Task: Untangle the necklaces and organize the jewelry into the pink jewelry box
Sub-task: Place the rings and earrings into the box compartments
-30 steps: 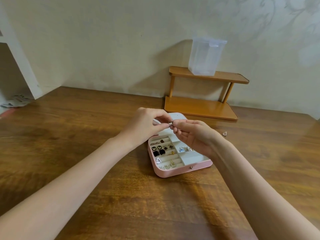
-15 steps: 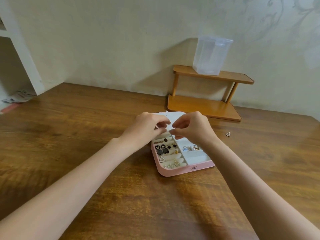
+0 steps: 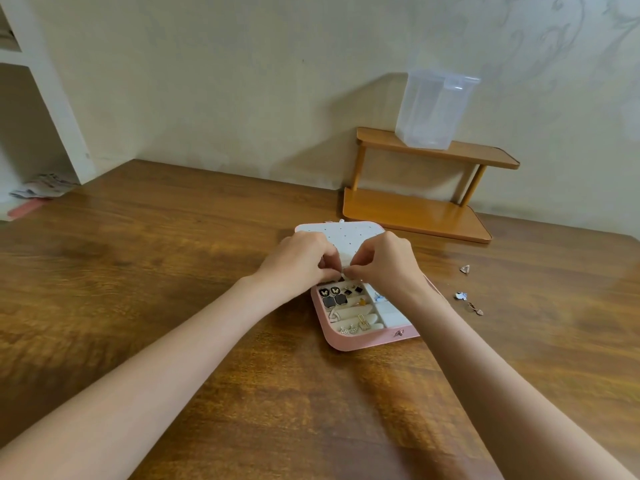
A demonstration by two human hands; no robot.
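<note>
Jewelry box (image 3: 349, 342) before shelf (image 3: 415, 213)

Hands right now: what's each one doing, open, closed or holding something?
Left hand: fingers curled, pinching something tiny; the item itself cannot be told.
Right hand: same, fingertips pinched against the left's.

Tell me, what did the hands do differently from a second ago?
Both hands came down and away from the camera: the left hand and right hand held a small piece up above the pink jewelry box; now their fingertips meet low, against the open white lid. What they pinch is too small to tell. The box, the loose pieces on the table and the clear container stayed put.
</note>
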